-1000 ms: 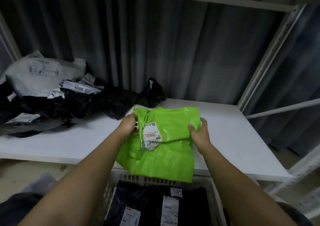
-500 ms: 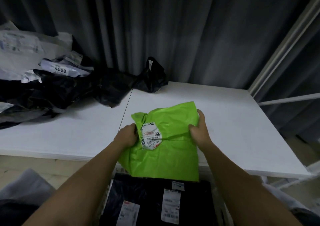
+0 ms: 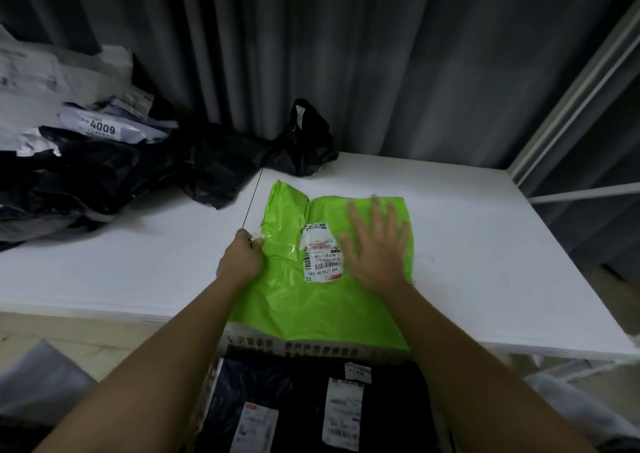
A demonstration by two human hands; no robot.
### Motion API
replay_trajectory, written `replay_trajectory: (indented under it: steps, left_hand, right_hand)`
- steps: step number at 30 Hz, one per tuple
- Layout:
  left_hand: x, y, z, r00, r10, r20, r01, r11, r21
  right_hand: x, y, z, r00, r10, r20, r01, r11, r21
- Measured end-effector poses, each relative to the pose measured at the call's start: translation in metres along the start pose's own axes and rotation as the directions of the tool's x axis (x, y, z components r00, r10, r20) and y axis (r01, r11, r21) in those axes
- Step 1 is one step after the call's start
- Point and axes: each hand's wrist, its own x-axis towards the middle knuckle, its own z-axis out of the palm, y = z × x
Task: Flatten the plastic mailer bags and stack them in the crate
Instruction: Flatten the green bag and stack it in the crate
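A bright green mailer bag (image 3: 311,310) with a white shipping label lies spread on the white shelf board (image 3: 485,262), its near edge hanging over the crate. My left hand (image 3: 242,262) pinches the bag's left edge. My right hand (image 3: 377,248) lies flat on the bag's right half, fingers spread and blurred. Below the shelf edge the white perforated crate (image 3: 311,347) holds flat black mailer bags (image 3: 304,404) with white labels.
A heap of crumpled black, grey and white mailer bags (image 3: 86,161) fills the shelf's left side, and one black bag (image 3: 301,140) sits at the back centre. Dark curtains hang behind. A white metal upright (image 3: 571,106) stands at the right.
The green bag was held folded between both hands above the shelf edge; now it lies unfolded on the shelf. My right hand has let go and lies flat on it.
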Motion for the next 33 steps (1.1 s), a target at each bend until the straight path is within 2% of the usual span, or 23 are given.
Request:
replay_trajectory:
  steps: [2, 3, 7, 12, 19, 22, 27, 31, 33]
  left_hand:
    - [-0.001, 0.001, 0.002, 1.000, 0.006, 0.003, -0.006, 1.000, -0.011]
    - [-0.002, 0.001, 0.003, 1.000, 0.011, 0.001, -0.011, 1.000, -0.014]
    - [-0.001, -0.003, 0.000, 1.000, 0.013, -0.016, -0.014, 1.000, -0.015]
    - [0.004, -0.013, -0.005, 0.998, -0.002, -0.065, 0.006, 0.999, 0.052]
    - [0.005, -0.015, -0.010, 0.993, -0.073, -0.089, 0.097, 0.946, 0.309]
    - [0.009, -0.005, -0.015, 0.995, -0.065, -0.081, 0.092, 0.915, 0.392]
    - [0.030, 0.029, -0.018, 0.992, 0.119, -0.045, -0.103, 0.959, 0.264]
    - [0.056, 0.049, -0.009, 0.999, 0.024, -0.025, -0.027, 0.993, -0.116]
    - [0.070, 0.052, -0.007, 0.998, -0.023, -0.050, 0.012, 0.975, -0.221]
  right_hand:
    - [-0.004, -0.014, 0.013, 0.969, -0.153, 0.194, 0.159, 0.987, -0.015]
    - [-0.006, -0.019, 0.020, 0.952, -0.166, 0.256, 0.172, 0.985, -0.001]
    - [-0.009, -0.023, 0.048, 0.925, -0.043, 0.378, 0.035, 0.999, 0.027]
    - [0.000, -0.025, 0.058, 0.897, 0.050, 0.438, -0.017, 0.997, -0.078]
    - [0.003, -0.027, 0.058, 0.893, 0.084, 0.443, -0.042, 0.994, -0.105]
    - [0.002, -0.026, 0.061, 0.893, 0.091, 0.441, -0.051, 0.993, -0.103]
    - [0.001, -0.027, 0.062, 0.906, 0.086, 0.414, -0.047, 0.994, -0.102]
    - [-0.001, -0.025, 0.064, 0.916, 0.087, 0.392, -0.049, 0.993, -0.105]
    - [0.000, -0.025, 0.065, 0.921, 0.086, 0.379, -0.053, 0.994, -0.097]
